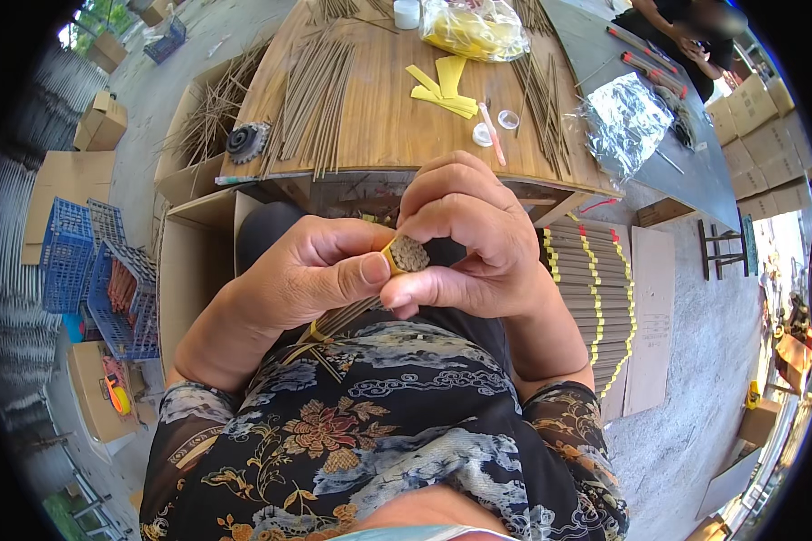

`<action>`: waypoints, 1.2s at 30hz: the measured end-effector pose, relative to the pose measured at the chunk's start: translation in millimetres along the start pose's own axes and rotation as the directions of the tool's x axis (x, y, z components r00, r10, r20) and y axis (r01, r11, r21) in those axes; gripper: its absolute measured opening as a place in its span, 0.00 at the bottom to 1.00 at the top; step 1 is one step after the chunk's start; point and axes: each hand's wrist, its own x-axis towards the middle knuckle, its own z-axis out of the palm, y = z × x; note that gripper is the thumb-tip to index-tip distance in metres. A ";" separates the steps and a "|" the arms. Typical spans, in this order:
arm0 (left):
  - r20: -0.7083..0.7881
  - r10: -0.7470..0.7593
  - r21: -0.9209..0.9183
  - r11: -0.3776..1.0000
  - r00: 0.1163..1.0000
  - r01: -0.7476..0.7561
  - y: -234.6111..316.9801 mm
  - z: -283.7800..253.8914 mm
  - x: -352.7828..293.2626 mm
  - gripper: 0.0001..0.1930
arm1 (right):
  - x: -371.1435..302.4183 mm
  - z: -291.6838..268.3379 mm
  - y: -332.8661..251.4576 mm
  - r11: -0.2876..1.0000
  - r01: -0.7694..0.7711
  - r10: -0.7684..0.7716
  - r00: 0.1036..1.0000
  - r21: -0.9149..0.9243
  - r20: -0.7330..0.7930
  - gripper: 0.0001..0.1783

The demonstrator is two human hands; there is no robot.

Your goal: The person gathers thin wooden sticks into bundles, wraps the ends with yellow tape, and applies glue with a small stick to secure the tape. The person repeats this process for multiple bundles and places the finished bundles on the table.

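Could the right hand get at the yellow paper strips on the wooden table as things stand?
Probably not freely: the right hand and left hand both grip the stick bundle. The yellow paper strips lie uncovered on the wooden table.

Stick-strewn wooden table [397,117], yellow strips [444,87]

- The bundle of thin sticks [409,254] looks like rough, matt wood, wrapped in yellow paper.
- The table [388,117] is bare, matt wood.
- At its far edge, a bag [475,27] is glossy clear plastic.
- At its right corner, crinkled film [624,122] shines.
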 end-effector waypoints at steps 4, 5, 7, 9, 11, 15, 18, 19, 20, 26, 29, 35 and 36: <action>0.004 -0.033 -0.126 0.991 0.999 0.033 2.1 7.1 17.3 0.18 | -5.5 -16.3 6.4 0.998 -0.064 0.065 0.998 -0.022 0.024 0.24; -0.021 -0.047 -0.141 0.989 0.999 0.044 1.8 8.4 23.8 0.18 | -7.7 -22.2 9.4 0.995 -0.095 0.097 0.995 -0.040 0.035 0.26; -0.084 -0.028 -0.133 0.991 0.996 0.016 -3.5 5.5 35.1 0.16 | -10.1 -25.0 24.5 0.990 -0.139 0.139 0.990 0.019 0.029 0.23; -0.194 0.032 0.019 0.999 0.980 -0.029 -5.4 -0.4 46.3 0.15 | -17.5 -31.3 37.1 0.900 -0.271 0.315 0.946 0.342 -0.078 0.21; -0.291 0.180 -0.017 0.981 0.940 -0.193 -10.1 -12.7 57.1 0.12 | -29.4 -45.5 62.7 0.789 -0.515 0.605 0.748 0.337 -0.273 0.20; -0.350 0.215 -0.030 0.970 0.912 -0.240 -14.2 -25.8 78.0 0.12 | -81.0 -65.4 145.1 0.172 -0.881 0.850 0.359 -0.441 -0.385 0.28; -0.371 0.205 -0.011 0.974 0.906 -0.224 -19.0 -28.8 86.6 0.13 | -97.1 -56.6 158.4 0.105 -0.849 0.838 0.356 -0.517 -0.414 0.25; -0.371 0.207 0.000 0.975 0.905 -0.222 -20.9 -29.9 88.7 0.13 | -100.5 -56.2 163.4 0.105 -0.857 0.837 0.350 -0.505 -0.420 0.23; -0.371 0.208 0.011 0.975 0.905 -0.220 -22.7 -30.9 90.5 0.13 | -105.5 -56.4 168.4 0.161 -0.889 0.833 0.355 -0.428 -0.425 0.21; -0.358 0.214 0.063 0.977 0.909 -0.205 -32.9 -43.0 92.2 0.16 | -98.9 -62.7 157.2 0.281 -0.924 0.743 0.380 -0.258 -0.551 0.18; -0.352 0.242 0.095 0.970 0.904 -0.222 -34.7 -44.4 95.9 0.16 | -97.4 -59.4 162.4 0.142 -0.806 0.776 0.451 -0.575 -0.441 0.19; -0.343 0.272 0.153 0.961 0.899 -0.232 -35.2 -46.3 97.4 0.18 | -108.1 -56.7 178.7 0.276 -0.946 0.836 0.324 -0.170 -0.442 0.14; -0.369 0.274 0.155 0.960 0.888 -0.232 -35.1 -46.5 95.8 0.18 | -101.3 -57.3 170.8 0.309 -0.951 0.867 0.284 -0.006 -0.409 0.12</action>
